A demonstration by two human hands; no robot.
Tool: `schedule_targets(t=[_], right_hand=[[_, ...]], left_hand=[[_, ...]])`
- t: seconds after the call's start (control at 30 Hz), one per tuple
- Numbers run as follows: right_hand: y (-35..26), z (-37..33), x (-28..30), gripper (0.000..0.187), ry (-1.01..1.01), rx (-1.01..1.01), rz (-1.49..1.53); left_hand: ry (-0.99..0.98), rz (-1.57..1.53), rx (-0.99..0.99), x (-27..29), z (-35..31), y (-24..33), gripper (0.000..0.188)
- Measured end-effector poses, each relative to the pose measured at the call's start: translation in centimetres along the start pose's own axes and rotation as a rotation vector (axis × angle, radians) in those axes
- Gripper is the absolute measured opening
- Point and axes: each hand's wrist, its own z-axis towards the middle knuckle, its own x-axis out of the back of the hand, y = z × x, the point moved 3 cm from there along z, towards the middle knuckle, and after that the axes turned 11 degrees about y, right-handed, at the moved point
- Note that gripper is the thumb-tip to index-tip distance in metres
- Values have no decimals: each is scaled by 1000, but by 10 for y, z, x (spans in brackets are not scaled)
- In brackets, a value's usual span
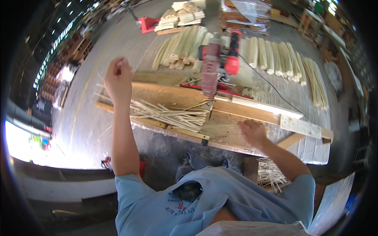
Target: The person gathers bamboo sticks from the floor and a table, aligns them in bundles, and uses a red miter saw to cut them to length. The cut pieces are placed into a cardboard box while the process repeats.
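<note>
My left hand (pixel 118 74) is raised over the left end of the bench, fingers curled in toward the thumb; what they hold, if anything, cannot be made out. Low over the bench, right of the saw, my right hand (pixel 254 133) has its fingers bent together and slightly blurred. A faint pale streak runs left from them, too unclear to name. Between my hands lies a loose heap of thin wooden sticks (pixel 169 114) in a wooden trough. Behind it stands a miter saw (pixel 211 70) with a dusty red guard and a red-and-black handle (pixel 233 55).
Bundles of pale sticks (pixel 183 45) lie behind the saw, with more bundles (pixel 275 59) to its right. A black cable (pixel 271 84) crosses the bench. A wooden fence (pixel 252 110) runs right from the saw. Stick offcuts (pixel 271 173) fill a container below the bench.
</note>
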Motion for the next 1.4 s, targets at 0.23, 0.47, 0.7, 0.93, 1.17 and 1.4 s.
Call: schedule_targets(t=[0.23,0.47,0.7,0.93,1.17,1.4], right_hand=[[-152,149,-103,30,-21,-582,774],[-196,307,-255,40,-124,-1115,1115],[-160,399,-390,30,4,-978,588],[-96,441,-473,37,113,-954,65],[-80,538,-528,43,78,-1046,-168],[-99,587,-610,44,-329,-1167,-316]], left_hand=[[-67,-29,703,154,-83,-255,26],[-140,82,971,324,-154,-364,22],[73,244,1079,474,-142,-428,23],[-37,160,1273,459,-115,-522,20],[-359,302,1422,464,-51,-610,31],[-333,369,1472,490,74,-712,14]])
